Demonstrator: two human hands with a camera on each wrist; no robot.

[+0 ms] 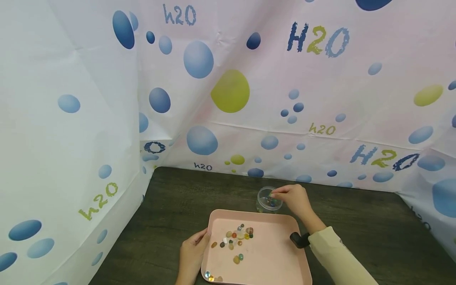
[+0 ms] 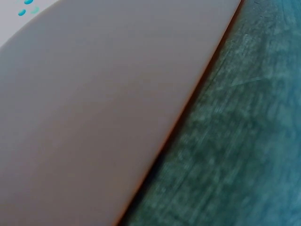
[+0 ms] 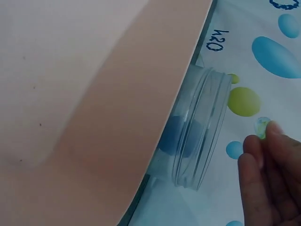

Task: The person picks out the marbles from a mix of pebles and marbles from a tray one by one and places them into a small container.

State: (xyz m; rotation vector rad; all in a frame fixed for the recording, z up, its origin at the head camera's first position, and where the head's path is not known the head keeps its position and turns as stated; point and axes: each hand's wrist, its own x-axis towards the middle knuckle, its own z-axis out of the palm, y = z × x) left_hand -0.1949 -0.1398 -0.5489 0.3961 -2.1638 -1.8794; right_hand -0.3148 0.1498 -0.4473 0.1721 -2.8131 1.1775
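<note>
Over the mouth of a clear round plastic jar (image 1: 261, 207), my right hand (image 1: 295, 202) pinches a small clear glass marble (image 3: 261, 126) with a greenish-yellow core between thumb and fingertips. Several dark or coloured marbles (image 1: 272, 202) show inside the jar. My left hand (image 1: 192, 253) grips the left rim of a pink tray (image 1: 274, 249), thumb at the edge; the left wrist view shows only the tray's side (image 2: 103, 103), with that hand out of sight. Mixed polished stones (image 1: 240, 236) lie in the tray's left half, and a clear marble (image 1: 207, 274) sits in its near left corner.
The tray and jar stand on a dark wooden table (image 1: 171, 206), the jar just behind the tray's far edge. A white sheet (image 1: 270, 114) printed with blue and green drops hangs behind and to the left. A black strap device (image 1: 299, 240) is on my right wrist.
</note>
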